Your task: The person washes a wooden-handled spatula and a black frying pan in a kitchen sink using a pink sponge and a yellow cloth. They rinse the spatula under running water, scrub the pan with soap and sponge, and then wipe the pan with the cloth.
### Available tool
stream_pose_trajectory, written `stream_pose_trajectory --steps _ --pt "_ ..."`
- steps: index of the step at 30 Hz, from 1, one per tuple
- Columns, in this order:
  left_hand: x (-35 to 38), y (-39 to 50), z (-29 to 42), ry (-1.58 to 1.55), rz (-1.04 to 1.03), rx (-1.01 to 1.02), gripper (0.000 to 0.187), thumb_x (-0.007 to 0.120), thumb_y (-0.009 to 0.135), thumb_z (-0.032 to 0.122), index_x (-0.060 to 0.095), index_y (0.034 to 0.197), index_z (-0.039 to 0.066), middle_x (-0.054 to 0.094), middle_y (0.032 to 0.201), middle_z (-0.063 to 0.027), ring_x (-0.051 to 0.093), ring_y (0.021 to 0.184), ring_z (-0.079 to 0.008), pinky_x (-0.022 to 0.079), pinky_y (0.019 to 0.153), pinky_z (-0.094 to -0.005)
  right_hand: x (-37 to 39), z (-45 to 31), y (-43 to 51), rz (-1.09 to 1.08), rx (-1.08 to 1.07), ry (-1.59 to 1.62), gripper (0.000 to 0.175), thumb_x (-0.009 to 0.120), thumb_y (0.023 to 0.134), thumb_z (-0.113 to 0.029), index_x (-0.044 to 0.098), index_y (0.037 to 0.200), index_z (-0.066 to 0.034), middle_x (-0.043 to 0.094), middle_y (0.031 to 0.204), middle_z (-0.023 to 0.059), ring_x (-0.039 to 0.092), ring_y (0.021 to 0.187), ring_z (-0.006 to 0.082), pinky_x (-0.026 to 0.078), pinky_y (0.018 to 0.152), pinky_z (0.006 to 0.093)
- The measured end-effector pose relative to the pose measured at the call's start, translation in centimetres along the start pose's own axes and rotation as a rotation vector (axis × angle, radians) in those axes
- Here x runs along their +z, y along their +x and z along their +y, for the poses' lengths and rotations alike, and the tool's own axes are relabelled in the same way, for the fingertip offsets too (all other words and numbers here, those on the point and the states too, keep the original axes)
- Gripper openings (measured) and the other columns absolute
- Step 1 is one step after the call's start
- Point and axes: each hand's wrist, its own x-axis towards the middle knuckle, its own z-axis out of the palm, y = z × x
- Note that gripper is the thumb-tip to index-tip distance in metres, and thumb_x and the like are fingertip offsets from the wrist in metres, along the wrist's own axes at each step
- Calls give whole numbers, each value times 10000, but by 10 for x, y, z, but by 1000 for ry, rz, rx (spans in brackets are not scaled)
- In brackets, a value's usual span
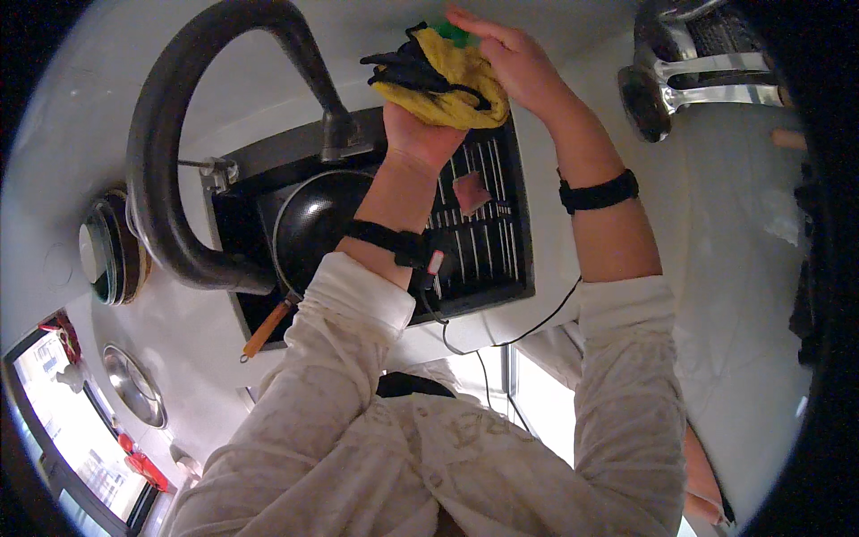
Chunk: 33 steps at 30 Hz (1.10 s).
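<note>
My left hand (pixel 426 137) is raised above the far side of a black sink (pixel 527 268), under a bunched yellow and dark cloth (pixel 463 74) that hides its fingers. My right hand (pixel 520 64) is at the cloth's right edge, fingers extended, beside a green object (pixel 456 32) that is partly hidden. Whether the right hand grips either one, I cannot tell. Below my left forearm a black frying pan (pixel 315 221) with a wooden handle lies in the sink. A pink sponge or cloth (pixel 472 192) rests on the metal drying rack (pixel 470 255) at the right.
A thick dark faucet (pixel 158 134) arches over the sink's left side. Stacked bowls (pixel 111 248) and a steel bowl (pixel 134 386) stand on the left. Metal utensils (pixel 711 94) are at the upper right. A black cable (pixel 543 322) hangs between my wrist straps.
</note>
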Motion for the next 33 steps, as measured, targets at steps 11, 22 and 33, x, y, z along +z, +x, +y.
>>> stream_pose_trajectory --steps 11,22,33 --pt "-15 -90 28 -58 -36 -116 514 368 997 485 515 1333 125 553 1328 -125 515 1235 -348 395 1060 -542 18 -24 -13 336 16 336 597 495 1012 -419 436 1434 -2 428 1465 127 402 1340 264 299 1116 420" --pt "-138 -266 150 301 599 -258 568 400 987 548 504 1358 130 566 1333 -102 517 1243 -338 385 1071 -544 203 -20 -78 558 -74 -161 278 625 928 -195 644 1177 -72 644 1207 118 585 1161 292 460 984 378" --pt "-172 -287 210 666 1161 -199 1100 277 851 830 -62 1533 36 -138 1611 -177 -173 1485 -291 -148 1144 -540 244 -15 -66 634 89 -250 175 620 934 -185 707 998 -48 698 930 125 688 834 260 536 745 334"
